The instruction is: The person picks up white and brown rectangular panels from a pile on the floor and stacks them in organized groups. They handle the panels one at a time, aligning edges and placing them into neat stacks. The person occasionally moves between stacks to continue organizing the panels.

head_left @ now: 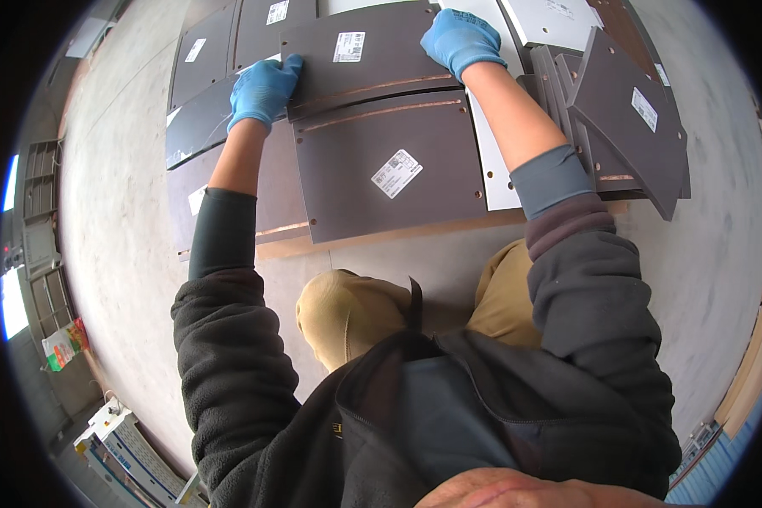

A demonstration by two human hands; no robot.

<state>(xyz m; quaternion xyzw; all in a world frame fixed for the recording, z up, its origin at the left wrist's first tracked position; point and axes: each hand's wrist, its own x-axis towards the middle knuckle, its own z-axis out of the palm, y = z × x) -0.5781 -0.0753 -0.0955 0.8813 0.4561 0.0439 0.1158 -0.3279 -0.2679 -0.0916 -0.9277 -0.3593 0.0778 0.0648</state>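
Observation:
Both my hands wear blue gloves and grip a dark brown board (pixel 395 59) by its two short ends. My left hand (pixel 265 90) is closed at its left end, thumb along the edge. At the far right corner, my right hand (pixel 461 42) is closed with fingers curled over, the fingertips partly hidden. A white label and a pale groove show on this board. Just nearer to me lies another dark board (pixel 339 186) with a tilted label, a groove and small holes at its corners. I cannot tell whether the held board rests on the stack or is lifted.
More dark boards (pixel 203 72) are stacked to the left. On the right, a dark board (pixel 626 127) leans at an angle over others, near a white board (pixel 550 19). Concrete floor (pixel 118 169) surrounds the stack. Shelving (pixel 44 195) stands far left.

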